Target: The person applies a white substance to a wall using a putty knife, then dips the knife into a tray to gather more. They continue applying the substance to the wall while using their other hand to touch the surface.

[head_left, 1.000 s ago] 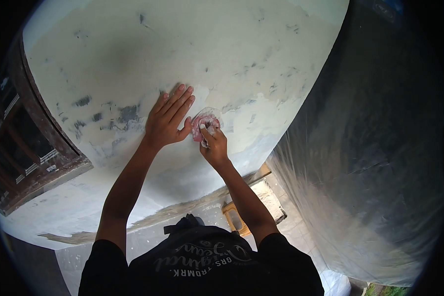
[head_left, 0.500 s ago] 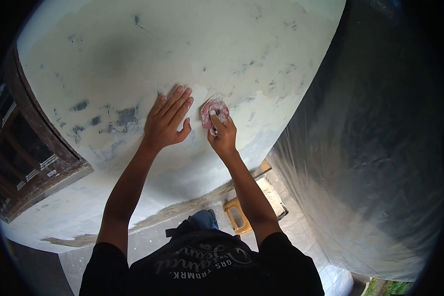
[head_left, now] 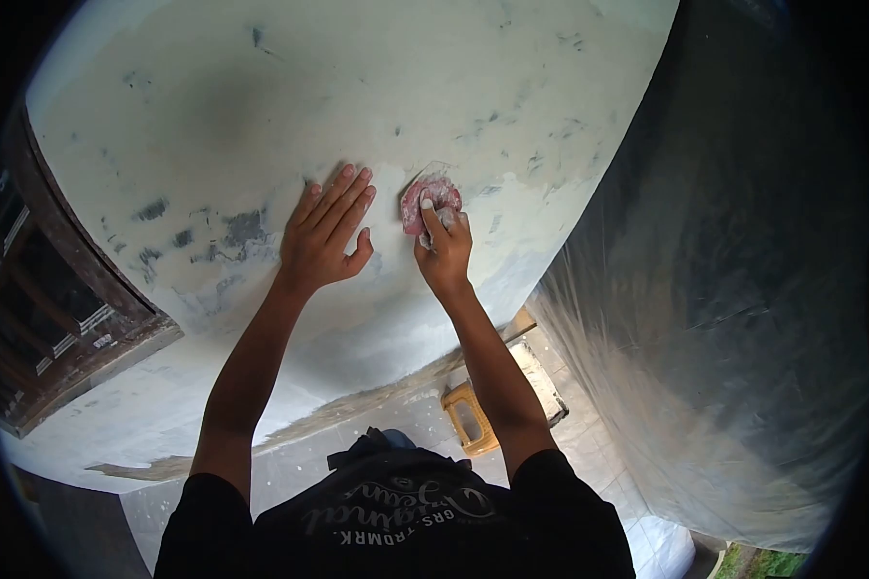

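My left hand (head_left: pixel 321 236) lies flat against a pale, patchy plastered wall (head_left: pixel 357 96), fingers stretched upward and thumb apart. Just right of it, my right hand (head_left: pixel 444 253) grips a pinkish-red pad (head_left: pixel 417 205) smeared with white and holds it against the wall. The thumb lies over the pad, and the other fingers are partly hidden. A thin, pale edge shows along the pad's top; its exact kind cannot be made out. Dark scuffs (head_left: pixel 245 228) mark the wall left of my left hand.
A dark wooden window frame (head_left: pixel 130 328) borders the wall at left. Clear plastic sheeting (head_left: pixel 705 386) hangs at right. Below my right arm, a yellow-brown stool (head_left: pixel 470 421) stands on the tiled floor (head_left: pixel 589 434), beside a pale, dusty board-like surface (head_left: pixel 543 381).
My right hand and the red pad have shifted slightly right and up along the wall. My left hand stays flat in nearly the same place.
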`<state>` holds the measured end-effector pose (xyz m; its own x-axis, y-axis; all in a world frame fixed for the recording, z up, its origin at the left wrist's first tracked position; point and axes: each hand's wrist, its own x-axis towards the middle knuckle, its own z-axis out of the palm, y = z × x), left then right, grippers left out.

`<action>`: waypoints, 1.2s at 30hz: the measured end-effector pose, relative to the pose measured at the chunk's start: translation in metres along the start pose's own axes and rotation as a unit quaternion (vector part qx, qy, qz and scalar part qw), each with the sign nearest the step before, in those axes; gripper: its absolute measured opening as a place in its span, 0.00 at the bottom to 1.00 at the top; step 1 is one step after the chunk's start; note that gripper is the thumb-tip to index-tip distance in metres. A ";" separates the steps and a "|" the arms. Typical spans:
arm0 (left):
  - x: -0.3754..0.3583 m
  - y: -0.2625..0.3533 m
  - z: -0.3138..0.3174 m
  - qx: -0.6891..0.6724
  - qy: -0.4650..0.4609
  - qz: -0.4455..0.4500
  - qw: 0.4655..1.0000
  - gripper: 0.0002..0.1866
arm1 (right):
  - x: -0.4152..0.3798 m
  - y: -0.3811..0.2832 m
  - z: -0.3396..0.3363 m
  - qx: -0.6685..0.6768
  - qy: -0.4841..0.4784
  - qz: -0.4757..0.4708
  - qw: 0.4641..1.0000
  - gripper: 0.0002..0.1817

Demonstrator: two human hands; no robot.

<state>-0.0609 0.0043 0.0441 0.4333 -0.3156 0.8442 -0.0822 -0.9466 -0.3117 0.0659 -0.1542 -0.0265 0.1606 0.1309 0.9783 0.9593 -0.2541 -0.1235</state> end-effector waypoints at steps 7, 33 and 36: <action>-0.003 -0.002 0.006 0.014 0.005 0.005 1.000 0.23 | -0.065 -0.019 0.001 0.075 -0.003 0.033 0.997 0.32; -0.003 -0.001 0.007 0.014 0.011 -0.003 1.000 0.22 | -0.020 -0.009 0.025 0.041 0.046 0.066 0.996 0.29; -0.003 -0.001 0.006 0.012 0.010 -0.005 1.000 0.22 | -0.067 -0.037 0.027 0.062 -0.008 0.062 0.996 0.30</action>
<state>-0.0564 0.0064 0.0390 0.4158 -0.3071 0.8561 -0.0567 -0.9482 -0.3126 0.0257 -0.1276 -0.0918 0.2816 0.1209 0.9519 0.9532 -0.1493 -0.2630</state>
